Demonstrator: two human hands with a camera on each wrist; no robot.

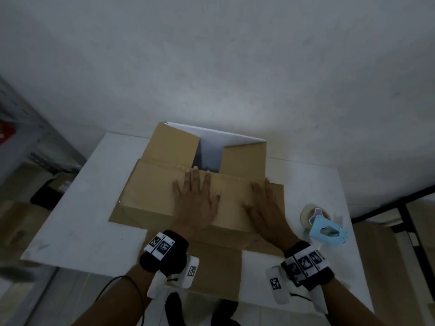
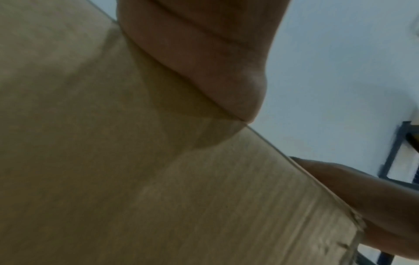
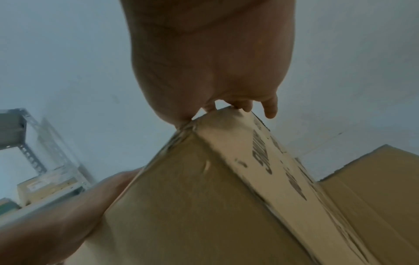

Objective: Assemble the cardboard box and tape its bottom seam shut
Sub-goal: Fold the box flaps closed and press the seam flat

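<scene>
The brown cardboard box lies on the white table. Its two side flaps are folded in, with a dark gap between them. The far flap stands up and shows a white face. The near flap is folded over them. My left hand lies flat on that flap with fingers spread, its palm pressing the cardboard. My right hand rests flat near the flap's right end; its palm sits at a box corner. Neither hand holds anything.
A light blue tape dispenser with a roll of clear tape stands on the table right of the box. A metal shelf and boxes are at the left, a black frame at the right. A grey wall is close behind.
</scene>
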